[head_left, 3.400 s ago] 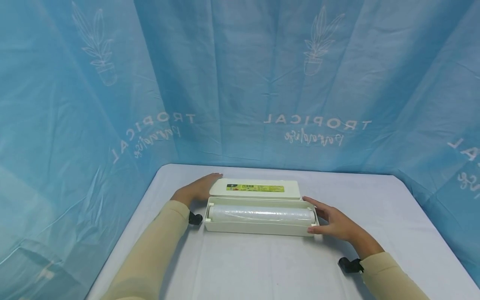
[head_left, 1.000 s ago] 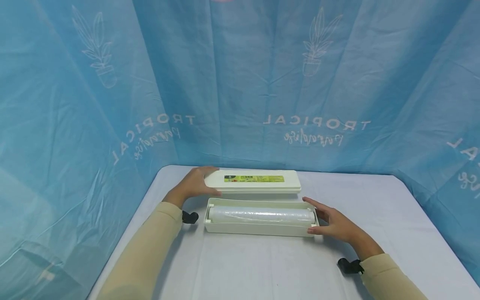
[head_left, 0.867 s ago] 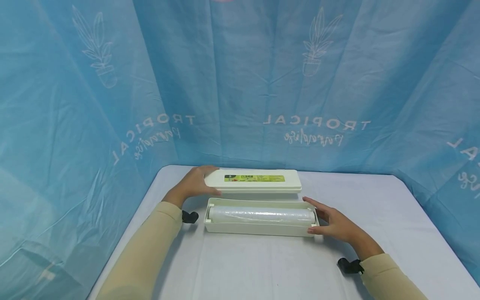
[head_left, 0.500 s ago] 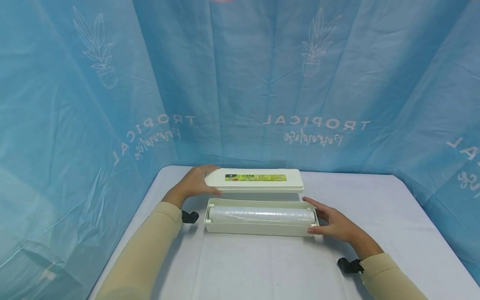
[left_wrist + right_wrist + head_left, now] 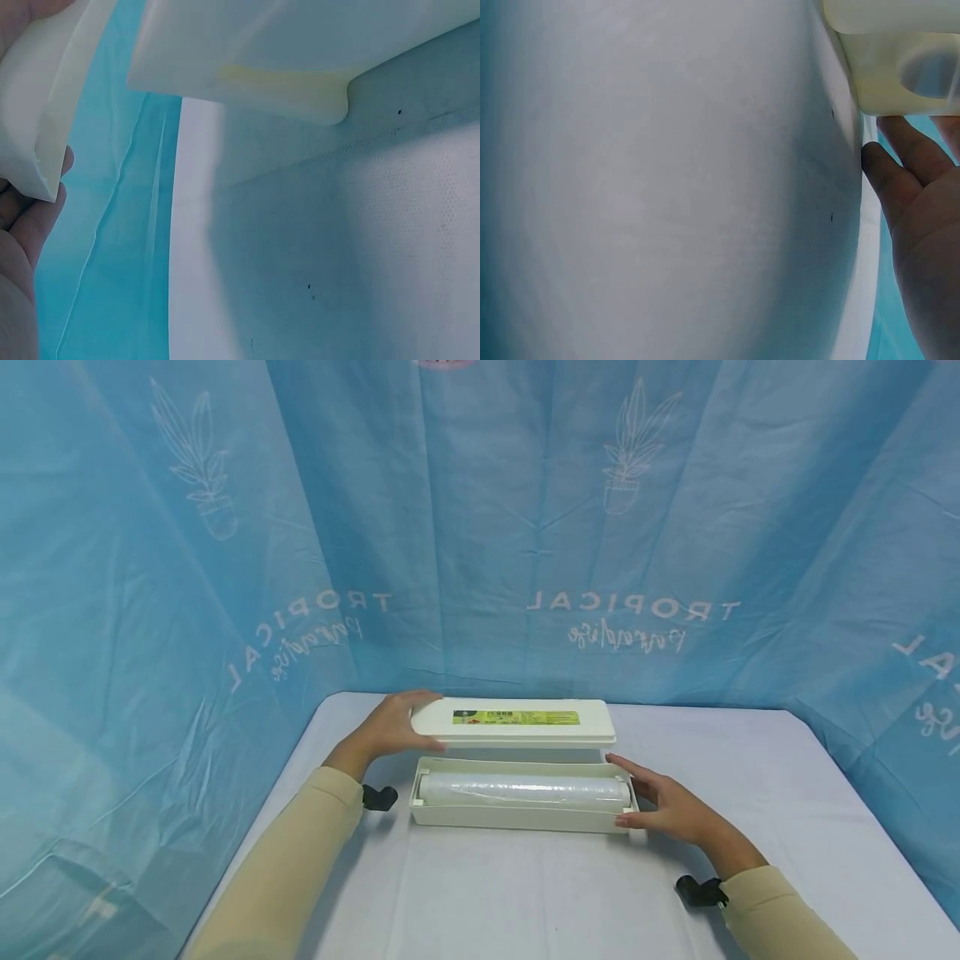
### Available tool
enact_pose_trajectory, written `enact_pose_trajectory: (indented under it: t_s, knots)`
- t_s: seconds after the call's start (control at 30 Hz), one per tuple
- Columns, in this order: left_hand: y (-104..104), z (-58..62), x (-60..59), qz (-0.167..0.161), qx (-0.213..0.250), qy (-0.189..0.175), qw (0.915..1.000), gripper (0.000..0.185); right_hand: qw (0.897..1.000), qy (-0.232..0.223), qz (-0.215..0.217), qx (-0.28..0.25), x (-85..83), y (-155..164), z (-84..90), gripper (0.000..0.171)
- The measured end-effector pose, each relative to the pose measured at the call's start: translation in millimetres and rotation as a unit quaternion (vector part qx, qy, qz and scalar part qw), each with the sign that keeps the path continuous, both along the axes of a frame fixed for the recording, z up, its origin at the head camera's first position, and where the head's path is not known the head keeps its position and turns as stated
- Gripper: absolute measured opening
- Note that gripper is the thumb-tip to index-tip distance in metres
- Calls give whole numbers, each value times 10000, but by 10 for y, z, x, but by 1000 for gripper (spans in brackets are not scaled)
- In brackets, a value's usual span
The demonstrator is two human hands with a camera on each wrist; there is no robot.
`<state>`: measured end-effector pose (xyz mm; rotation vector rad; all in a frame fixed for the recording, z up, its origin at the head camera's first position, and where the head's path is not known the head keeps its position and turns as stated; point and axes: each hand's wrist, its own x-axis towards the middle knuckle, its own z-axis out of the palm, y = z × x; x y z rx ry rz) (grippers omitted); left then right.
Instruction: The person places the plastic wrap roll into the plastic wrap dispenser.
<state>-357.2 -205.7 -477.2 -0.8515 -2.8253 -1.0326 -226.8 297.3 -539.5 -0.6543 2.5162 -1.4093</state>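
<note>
In the head view my left hand (image 5: pixel 390 724) grips the left end of a white lid (image 5: pixel 517 735) with a green-yellow label, thumb on the near edge and fingers on the far edge. The lid is held level just behind a white cling film box (image 5: pixel 517 819), with a gap between them. Inside the lidless box lies a roll of cling film (image 5: pixel 525 790). My right hand (image 5: pixel 671 806) holds the box's right end between thumb and fingers. The left wrist view shows the lid (image 5: pixel 52 97) between my fingers; the right wrist view shows the box's end (image 5: pixel 877 75) above my fingers.
A white cloth covers the table (image 5: pixel 480 893), whose far edge runs just behind the lid. Blue printed curtains (image 5: pixel 480 527) hang at the back and both sides. Each wrist bears a small black camera, such as the right one (image 5: pixel 699 892).
Over the frames, my left hand has taken the lid by its end and lifted it off the box's rear rim. Lately the lid has shifted slightly right. My right hand and the box have stayed put.
</note>
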Motion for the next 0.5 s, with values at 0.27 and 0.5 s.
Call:
enact_pose_trajectory:
  t_s: [0.27,0.5]
  knots:
    - [-1,41,83,40,101,55,9999,99,10000,-53,-44,10,6,-5,7,101]
    - [-2,77,147,32,106,-33,9999,107,9996,-157,-225,73,13,-13,-11,100]
